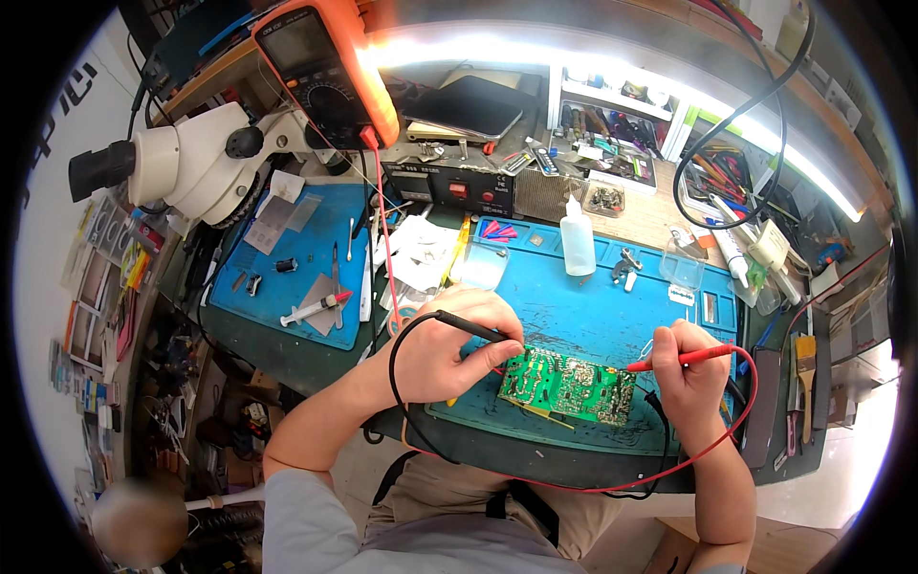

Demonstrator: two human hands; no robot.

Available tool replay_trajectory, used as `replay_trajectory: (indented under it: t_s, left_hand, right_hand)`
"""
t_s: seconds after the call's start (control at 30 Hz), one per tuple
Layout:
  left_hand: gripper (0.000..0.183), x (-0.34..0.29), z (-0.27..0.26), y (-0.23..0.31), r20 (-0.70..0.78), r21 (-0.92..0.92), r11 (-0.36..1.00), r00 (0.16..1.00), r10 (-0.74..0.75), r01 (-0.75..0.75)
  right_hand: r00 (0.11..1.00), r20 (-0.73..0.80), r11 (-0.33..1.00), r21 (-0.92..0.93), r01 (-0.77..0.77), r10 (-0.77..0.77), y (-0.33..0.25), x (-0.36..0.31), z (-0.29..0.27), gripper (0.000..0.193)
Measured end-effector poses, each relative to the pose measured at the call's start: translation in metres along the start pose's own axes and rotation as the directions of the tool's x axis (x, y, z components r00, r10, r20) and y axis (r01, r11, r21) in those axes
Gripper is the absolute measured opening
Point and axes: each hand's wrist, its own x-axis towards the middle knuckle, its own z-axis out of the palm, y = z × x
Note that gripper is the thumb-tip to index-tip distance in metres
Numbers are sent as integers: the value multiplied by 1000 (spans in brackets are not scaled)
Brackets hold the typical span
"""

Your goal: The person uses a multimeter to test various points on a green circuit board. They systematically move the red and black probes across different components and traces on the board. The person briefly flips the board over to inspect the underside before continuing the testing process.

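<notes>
A green circuit board (566,385) lies on the blue work mat (574,304), its solder side facing up. My left hand (453,346) is closed around a black multimeter probe (470,326) at the board's left end; my fingers hide the probe's tip. At the right end, my right hand (686,368) pinches a red multimeter probe (706,356), its tip pointing left at the board's upper right corner. Whether that tip touches the board I cannot tell. The orange multimeter (330,77) stands at the upper left, with a red lead (383,230) plugged in.
A white microscope (196,158) stands at the left beside a second blue mat (273,306) holding a syringe (316,308) and tweezers (336,273). Beyond the board are a white squeeze bottle (578,239) and a black power unit (449,187). A brush (806,359) lies far right. The red probe's cable loops around my right forearm.
</notes>
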Motion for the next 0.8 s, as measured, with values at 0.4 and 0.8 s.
replay_trajectory:
  t_s: [0.4, 0.8]
  left_hand:
    - [9, 0, -1, 0, 2, 9, 1000, 1000, 11, -11]
    - [9, 4, 3, 5, -33, 11, 999, 999, -30, 30]
  right_hand:
    - [1000, -2, 1000, 1, -30, 30, 0, -2, 1, 32]
    - [999, 12, 999, -4, 34, -34, -6, 5, -3, 31]
